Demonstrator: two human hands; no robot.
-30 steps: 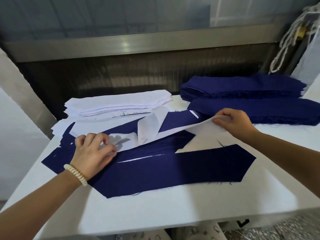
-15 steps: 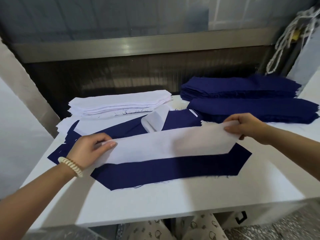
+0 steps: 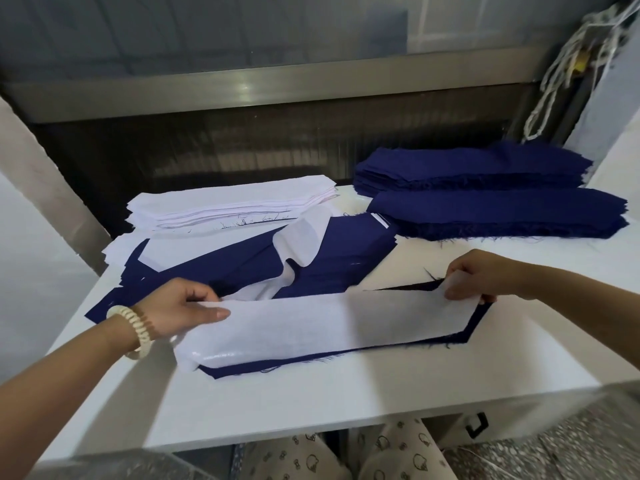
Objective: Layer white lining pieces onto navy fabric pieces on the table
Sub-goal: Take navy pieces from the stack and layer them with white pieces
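1. The white worktop (image 3: 346, 403) carries all of it. By the look of the stock, the job is well short of done.
2. Two tall stacks of cut navy fabric pieces (image 3: 491, 192) sit at the far right corner, not yet lined.
3. A stack of white lining pieces (image 3: 235, 202) waits along the far edge, toward the left corner.
4. A loose heap of navy pieces with white lining on them (image 3: 242, 261) lies at mid-left, in front of that stack. These look finished, though one lining in it has curled up.
5. The long white lining piece (image 3: 329, 320) in hand lies near the front edge, over a single long navy fabric piece (image 3: 475, 322). Navy shows only as a thin rim along the near side and at the right end. The lining's left end overhangs, so squaring up is probably still to come.
6. The left hand (image 3: 180, 313) pinches the lining's left end between thumb and fingers.
7. The right hand (image 3: 474, 275) pinches its far right corner.
8. Half a second ago the lining covered only the far half, leaving a broad navy band. It has since been drawn toward the front edge.
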